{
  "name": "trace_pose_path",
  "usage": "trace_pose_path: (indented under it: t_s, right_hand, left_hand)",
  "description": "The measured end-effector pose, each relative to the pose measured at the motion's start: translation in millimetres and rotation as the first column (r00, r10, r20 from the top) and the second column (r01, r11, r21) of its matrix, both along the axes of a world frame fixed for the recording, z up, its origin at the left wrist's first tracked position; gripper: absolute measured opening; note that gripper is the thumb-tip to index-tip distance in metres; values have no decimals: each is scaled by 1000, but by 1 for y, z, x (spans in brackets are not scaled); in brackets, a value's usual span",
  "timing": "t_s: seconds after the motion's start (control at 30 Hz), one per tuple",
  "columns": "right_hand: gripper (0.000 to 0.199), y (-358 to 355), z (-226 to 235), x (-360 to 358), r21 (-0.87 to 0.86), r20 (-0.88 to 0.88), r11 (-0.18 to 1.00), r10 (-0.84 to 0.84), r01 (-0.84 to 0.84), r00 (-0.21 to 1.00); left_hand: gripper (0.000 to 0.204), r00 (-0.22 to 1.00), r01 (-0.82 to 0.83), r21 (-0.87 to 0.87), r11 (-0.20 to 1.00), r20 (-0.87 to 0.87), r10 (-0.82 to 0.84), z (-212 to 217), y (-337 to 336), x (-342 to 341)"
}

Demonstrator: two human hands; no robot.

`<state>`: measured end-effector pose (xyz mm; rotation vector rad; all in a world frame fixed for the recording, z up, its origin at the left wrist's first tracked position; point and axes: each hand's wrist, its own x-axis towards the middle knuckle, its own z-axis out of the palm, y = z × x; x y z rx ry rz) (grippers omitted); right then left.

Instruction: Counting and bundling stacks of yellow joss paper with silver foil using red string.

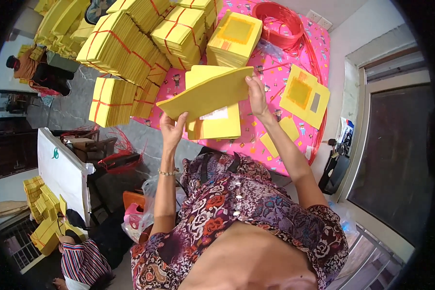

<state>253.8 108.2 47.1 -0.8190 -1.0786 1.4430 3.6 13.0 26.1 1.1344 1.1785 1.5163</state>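
Observation:
A flat yellow paper piece (205, 94), a single one or a thin bundle, is held up and tilted between my hands. My left hand (173, 129) pinches its lower left corner, thumb on the near face. At the upper right end, my right hand (257, 94) grips the edge. Beneath it, partly hidden, lies a yellow paper pile (216, 128) with a white label on top. The pile rests on a pink patterned tablecloth (253, 130).
Tied yellow stacks (116, 46) crowd the table's far left, beside an untied stack (234, 36). A red strapping coil (280, 26) stands at the back. Loose yellow pieces (307, 96) lie on the right. Other people (84, 258) sit at the left.

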Motion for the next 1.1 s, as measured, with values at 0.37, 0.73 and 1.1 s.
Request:
trace_pose_path:
  t_s: [0.37,0.73,1.1]
  right_hand:
    - [31,-17,1,7,91,94,991,-103,95,990]
    - [40,-46,21,-39,-149,-115,970,176,-192,978]
    - [42,-44,-8,-25,-134,125,982,150,-133,981]
  left_hand:
    - [25,999,28,45,999,37,-30,-2,2,9]
    - [54,884,437,-133,889,246,-398,50,5,48]
    - [40,821,462,-176,869,457,-343,43,14,59]
